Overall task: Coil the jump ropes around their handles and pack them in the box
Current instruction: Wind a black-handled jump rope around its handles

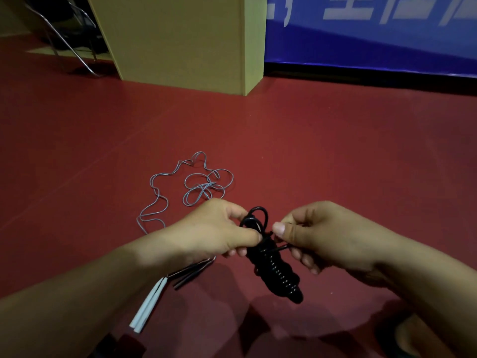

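A black jump rope [278, 272] is wound in tight coils around its handles and hangs tilted between my hands. My left hand [216, 228] grips the top of the bundle, thumb and fingers curled round it. My right hand [322, 236] pinches the loose black cord end beside a small loop at the top. A grey jump rope [198, 187] lies loose and tangled on the red floor beyond my hands. Its white handles [148, 303] lie side by side under my left forearm. No box is in view.
A yellow-green cabinet [185, 40] stands on the floor at the back. A blue banner [374, 34] runs along the right wall. Metal chair legs [69, 47] show at the far left. A dark shoe [402, 337] sits at the lower right.
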`<state>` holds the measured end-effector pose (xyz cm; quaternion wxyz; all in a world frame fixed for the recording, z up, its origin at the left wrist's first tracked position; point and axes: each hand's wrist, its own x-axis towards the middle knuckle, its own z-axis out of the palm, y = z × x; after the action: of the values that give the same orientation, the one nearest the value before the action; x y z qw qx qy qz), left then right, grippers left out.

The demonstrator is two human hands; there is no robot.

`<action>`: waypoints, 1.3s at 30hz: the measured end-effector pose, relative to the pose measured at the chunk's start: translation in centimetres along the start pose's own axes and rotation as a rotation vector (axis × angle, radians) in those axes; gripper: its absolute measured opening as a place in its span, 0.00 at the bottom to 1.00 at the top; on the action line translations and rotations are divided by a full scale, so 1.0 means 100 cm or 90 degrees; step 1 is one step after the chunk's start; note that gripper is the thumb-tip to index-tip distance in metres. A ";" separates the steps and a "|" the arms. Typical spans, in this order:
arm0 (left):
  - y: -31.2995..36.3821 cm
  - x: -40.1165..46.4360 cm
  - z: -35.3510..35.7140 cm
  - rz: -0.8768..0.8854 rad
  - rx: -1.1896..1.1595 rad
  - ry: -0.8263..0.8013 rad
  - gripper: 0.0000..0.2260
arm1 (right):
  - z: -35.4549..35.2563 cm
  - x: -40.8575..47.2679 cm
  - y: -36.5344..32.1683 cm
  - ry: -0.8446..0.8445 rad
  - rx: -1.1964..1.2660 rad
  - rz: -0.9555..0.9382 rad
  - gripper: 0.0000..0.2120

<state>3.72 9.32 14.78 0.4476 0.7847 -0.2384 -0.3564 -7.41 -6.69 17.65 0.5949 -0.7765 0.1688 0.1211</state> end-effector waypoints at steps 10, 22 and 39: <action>0.004 -0.007 -0.002 0.029 -0.145 -0.064 0.10 | 0.002 0.007 0.004 0.024 0.232 -0.030 0.09; 0.002 -0.001 0.007 -0.028 -0.386 -0.145 0.23 | 0.019 0.016 0.005 0.194 0.371 -0.099 0.07; 0.015 -0.004 0.019 -0.092 -0.401 -0.008 0.22 | 0.029 0.011 0.007 0.292 0.221 -0.190 0.10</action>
<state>1.97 7.88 15.55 0.6405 0.6204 -0.0624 -0.4484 -6.63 -4.19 15.86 0.6759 -0.6869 0.2008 -0.1762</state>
